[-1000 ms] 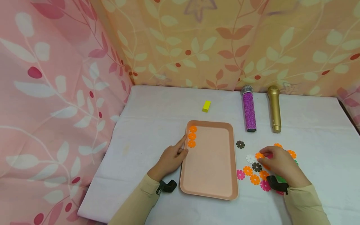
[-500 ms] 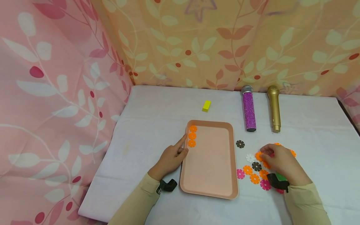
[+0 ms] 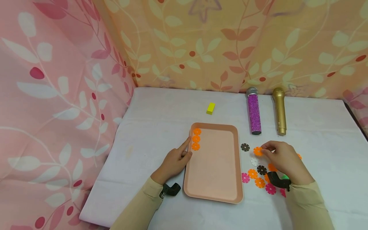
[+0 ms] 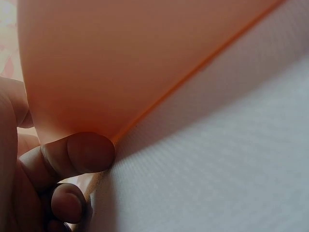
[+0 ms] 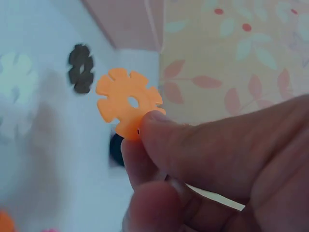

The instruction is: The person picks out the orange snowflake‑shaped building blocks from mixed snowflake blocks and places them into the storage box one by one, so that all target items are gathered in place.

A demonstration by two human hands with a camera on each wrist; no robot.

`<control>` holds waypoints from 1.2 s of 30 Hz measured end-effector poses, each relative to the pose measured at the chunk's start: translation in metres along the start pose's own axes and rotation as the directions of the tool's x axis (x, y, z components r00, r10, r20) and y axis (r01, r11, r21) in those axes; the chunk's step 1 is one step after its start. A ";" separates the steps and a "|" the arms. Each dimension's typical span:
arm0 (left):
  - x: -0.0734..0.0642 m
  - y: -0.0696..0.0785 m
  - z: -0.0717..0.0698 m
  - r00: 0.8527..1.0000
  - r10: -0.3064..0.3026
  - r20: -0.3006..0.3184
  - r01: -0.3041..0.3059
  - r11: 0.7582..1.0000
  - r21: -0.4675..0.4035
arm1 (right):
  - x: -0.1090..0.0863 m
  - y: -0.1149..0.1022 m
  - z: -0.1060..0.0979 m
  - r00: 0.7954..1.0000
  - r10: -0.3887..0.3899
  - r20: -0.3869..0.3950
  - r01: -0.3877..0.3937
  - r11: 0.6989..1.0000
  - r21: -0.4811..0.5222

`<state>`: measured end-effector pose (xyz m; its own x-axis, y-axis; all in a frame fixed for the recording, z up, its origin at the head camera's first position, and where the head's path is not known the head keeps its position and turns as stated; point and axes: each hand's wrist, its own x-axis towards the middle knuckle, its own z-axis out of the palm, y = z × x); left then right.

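Note:
In the head view my right hand [image 3: 284,159] pinches an orange flower-shaped plastic disc [image 3: 257,151] between thumb and index finger. The right wrist view shows this notched disc [image 5: 128,99] held up by its edge, with a hole in its middle. My left hand [image 3: 172,163] touches the left rim of a peach-coloured tray [image 3: 214,172], index finger stretched along it and thumb against it. In the left wrist view, the thumb [image 4: 89,152] lies at the tray's edge [image 4: 159,101]. Inside the tray, 3 orange discs [image 3: 196,139] form a column at the upper left.
Loose discs in orange, pink [image 3: 270,188], black [image 3: 261,170], white [image 3: 254,162] and green lie right of the tray, some hidden under my right hand. Behind are a purple microphone [image 3: 254,115], a gold microphone [image 3: 280,111] and a yellow block [image 3: 210,108]. A white cloth [image 3: 155,127] covers the table.
My right hand has lifted the orange disc from the pile and moved it slightly away from me and to the left. The left hand, tray and column of discs stay put.

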<state>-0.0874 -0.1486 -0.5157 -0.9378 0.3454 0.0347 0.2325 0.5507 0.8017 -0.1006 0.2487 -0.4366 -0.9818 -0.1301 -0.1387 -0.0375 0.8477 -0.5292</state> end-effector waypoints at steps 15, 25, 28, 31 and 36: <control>0.000 -0.001 -0.001 1.000 0.001 0.001 -0.001 1.000 0.001 | 0.021 -0.048 0.001 0.998 -0.057 -0.009 0.057 0.994 0.090; 0.001 0.001 -0.002 1.000 0.006 0.014 -0.006 1.000 -0.001 | 0.034 -0.074 0.022 0.995 -0.102 -0.001 0.101 0.984 0.145; 0.001 0.001 -0.002 1.000 0.001 0.016 0.000 1.000 -0.007 | 0.039 -0.082 0.032 0.991 -0.132 0.000 0.130 0.977 0.168; 0.001 0.002 -0.002 1.000 -0.005 0.014 0.006 1.000 -0.014 | 0.043 -0.091 0.040 0.988 -0.152 0.009 0.148 0.972 0.183; 0.001 0.002 -0.002 1.000 -0.012 0.013 0.013 1.000 -0.017 | 0.047 -0.104 0.056 0.979 -0.197 0.041 0.185 0.961 0.206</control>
<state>-0.0878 -0.1484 -0.5129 -0.9373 0.3481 0.0172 0.2163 0.5421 0.8120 -0.1329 0.1253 -0.4349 -0.9465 -0.3159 -0.0658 -0.1794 0.6845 -0.7066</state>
